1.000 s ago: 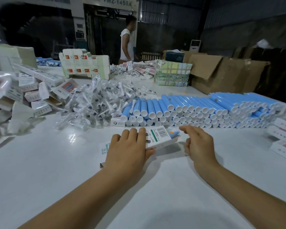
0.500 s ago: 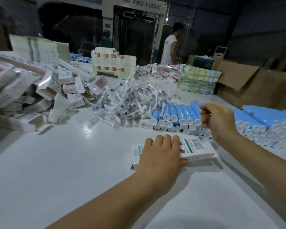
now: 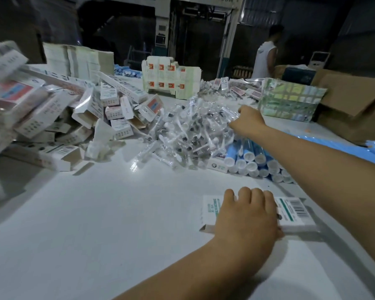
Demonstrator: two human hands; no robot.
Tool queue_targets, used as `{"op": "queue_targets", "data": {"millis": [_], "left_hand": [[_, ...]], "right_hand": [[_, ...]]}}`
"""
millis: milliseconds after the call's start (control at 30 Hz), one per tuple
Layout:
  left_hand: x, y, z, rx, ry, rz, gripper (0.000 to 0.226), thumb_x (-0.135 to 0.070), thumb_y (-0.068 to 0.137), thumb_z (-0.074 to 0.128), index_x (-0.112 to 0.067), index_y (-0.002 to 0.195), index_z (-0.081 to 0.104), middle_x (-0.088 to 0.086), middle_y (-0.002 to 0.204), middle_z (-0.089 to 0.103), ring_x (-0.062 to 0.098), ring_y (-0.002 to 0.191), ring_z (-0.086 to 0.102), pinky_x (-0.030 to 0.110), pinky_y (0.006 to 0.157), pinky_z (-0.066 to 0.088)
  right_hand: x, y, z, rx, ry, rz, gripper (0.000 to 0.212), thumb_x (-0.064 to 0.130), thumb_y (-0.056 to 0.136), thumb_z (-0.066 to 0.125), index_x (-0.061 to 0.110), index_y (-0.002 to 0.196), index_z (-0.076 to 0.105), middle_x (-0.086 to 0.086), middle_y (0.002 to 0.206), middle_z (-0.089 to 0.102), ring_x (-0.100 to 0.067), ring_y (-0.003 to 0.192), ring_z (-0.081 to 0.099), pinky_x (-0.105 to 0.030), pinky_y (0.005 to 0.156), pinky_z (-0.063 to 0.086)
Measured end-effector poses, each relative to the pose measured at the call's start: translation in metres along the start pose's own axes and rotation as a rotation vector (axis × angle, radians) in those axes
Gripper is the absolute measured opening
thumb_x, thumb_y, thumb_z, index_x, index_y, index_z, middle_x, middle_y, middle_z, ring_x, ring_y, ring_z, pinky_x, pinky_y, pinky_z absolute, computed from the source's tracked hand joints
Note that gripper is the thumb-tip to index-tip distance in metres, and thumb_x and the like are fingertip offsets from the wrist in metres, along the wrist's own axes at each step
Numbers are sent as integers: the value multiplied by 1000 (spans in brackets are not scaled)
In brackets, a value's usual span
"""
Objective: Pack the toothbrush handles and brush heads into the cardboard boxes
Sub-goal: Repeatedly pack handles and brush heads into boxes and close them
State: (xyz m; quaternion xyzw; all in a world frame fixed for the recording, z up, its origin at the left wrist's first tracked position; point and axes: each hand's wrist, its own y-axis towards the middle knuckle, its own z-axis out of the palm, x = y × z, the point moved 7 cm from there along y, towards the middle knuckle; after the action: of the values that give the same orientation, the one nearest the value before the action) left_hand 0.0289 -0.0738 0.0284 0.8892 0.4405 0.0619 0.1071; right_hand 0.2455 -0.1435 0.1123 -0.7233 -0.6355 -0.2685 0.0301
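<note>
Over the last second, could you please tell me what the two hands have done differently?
The right hand left the end of the box, passed over the blue handles and reached away to the pile of wrapped brush heads; whether it grips one yet is unclear. The left hand stayed holding the box down on the table.

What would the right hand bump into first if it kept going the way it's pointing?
Most likely the pile of wrapped brush heads. The right hand points left and away, its fingertips already at the pile's edge. Whether they touch a packet is hard to tell.
</note>
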Motion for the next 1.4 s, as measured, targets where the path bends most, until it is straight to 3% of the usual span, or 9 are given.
{"op": "queue_targets", "data": {"millis": [200,367,433,600,800,967,1100,1267,1400], "left_hand": [[-2,-1,-1,-24,1,6,58,-43,100,36,-6,142,22,14,132,38,32,117,34,48,99,26],[-2,-3,-3,-94,-3,3,58,-49,98,33,-11,141,24,9,131,41,29,115,37,42,94,28],[-2,-4,-1,-108,-7,-7,60,-53,98,31,-14,142,22,6,131,41,27,115,36,41,94,28],[3,-4,-1,-153,18,-27,68,-62,93,29,-18,143,18,0,129,40,23,114,37,38,90,28],[12,-7,-2,-164,39,-75,67,-64,90,16,-22,142,15,-3,131,39,21,117,38,35,93,30],[15,-6,-5,-157,72,-98,70,-65,88,15,-22,144,16,-4,132,40,20,118,39,34,94,31],[8,-6,-3,-169,79,-80,69,-64,88,16,-22,143,17,-4,130,41,20,116,40,34,93,31],[8,-1,-2,-181,92,-86,70,-64,89,18,-21,145,18,-2,133,41,21,119,40,33,92,30],[13,-1,-2,-194,87,-103,72,-64,89,16,-20,145,20,-1,132,42,21,118,41,34,91,31]], "right_hand": [[-5,-2,-13,-41,31,26,41,5,84,52,7,124,49,-15,114,54,-30,92,58,-37,73,51],[-34,-35,-67,-199,528,55,23,1,83,57,10,105,56,-9,68,58,-15,46,58,-27,42,47],[-57,-62,-89,-234,705,72,12,1,85,60,9,93,56,-8,57,56,-13,39,56,-24,39,45],[-132,-152,-112,-375,1065,210,10,2,89,58,10,85,54,-8,57,57,-14,43,58,-23,41,48],[-185,-221,-80,-454,1325,412,13,-3,88,58,5,96,52,-14,67,56,-17,50,63,-25,47,52],[-166,-225,-73,-469,1294,361,13,-4,86,60,6,90,52,-10,62,60,-18,53,65,-26,51,53],[-151,-230,-64,-468,1021,352,14,6,83,66,17,77,59,0,72,65,-12,67,64,-24,63,49],[-133,-232,-37,-174,941,318,35,37,97,47,27,77,74,10,82,74,-13,91,65,-31,83,47],[-145,-234,-60,-402,954,332,34,29,96,48,27,71,71,9,100,68,2,85,56,-28,83,42]]}}
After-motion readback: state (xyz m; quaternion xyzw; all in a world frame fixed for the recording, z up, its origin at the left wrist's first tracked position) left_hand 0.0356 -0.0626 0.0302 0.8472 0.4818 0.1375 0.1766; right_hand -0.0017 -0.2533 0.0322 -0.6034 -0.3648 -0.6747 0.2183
